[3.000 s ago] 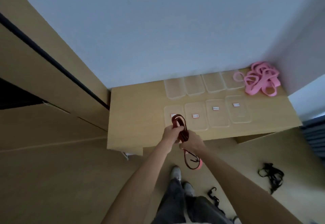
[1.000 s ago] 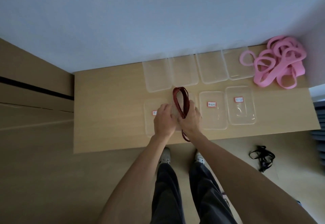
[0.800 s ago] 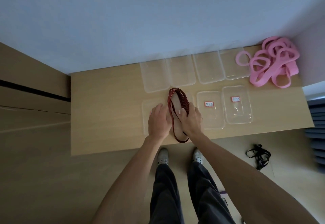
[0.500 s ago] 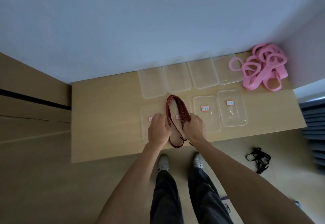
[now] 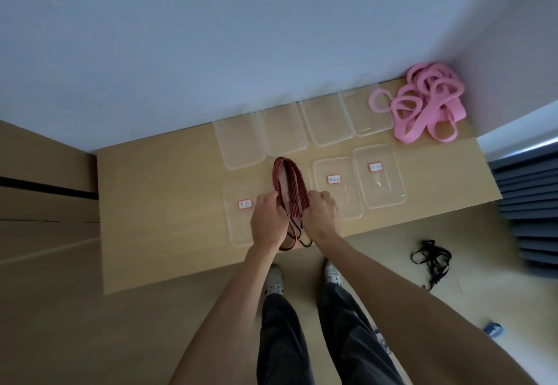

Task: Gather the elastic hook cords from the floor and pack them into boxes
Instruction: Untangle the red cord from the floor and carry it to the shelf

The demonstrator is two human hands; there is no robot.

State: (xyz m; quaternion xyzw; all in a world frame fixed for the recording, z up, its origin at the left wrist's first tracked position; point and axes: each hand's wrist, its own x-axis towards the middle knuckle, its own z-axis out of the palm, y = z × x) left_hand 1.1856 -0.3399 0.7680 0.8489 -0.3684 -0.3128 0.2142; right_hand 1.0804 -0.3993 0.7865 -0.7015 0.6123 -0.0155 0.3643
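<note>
Red cord, held up folded a second ago, now lies looped over the second front box on the table, our left hand and right hand both gripping its lower end, so packing looks nearly done.

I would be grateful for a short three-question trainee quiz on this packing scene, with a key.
1. True or false: both the left hand and the right hand grip the folded dark red striped elastic cord.
2. Multiple choice: the tangled black hook cord lies A) on the pale wooden table, B) on the floor to the person's right, C) inside a clear plastic box.
3. Fill in: the heap of pink fabric loops sits at the table's far ____ corner.

Key: 1 true; 2 B; 3 right.
</note>
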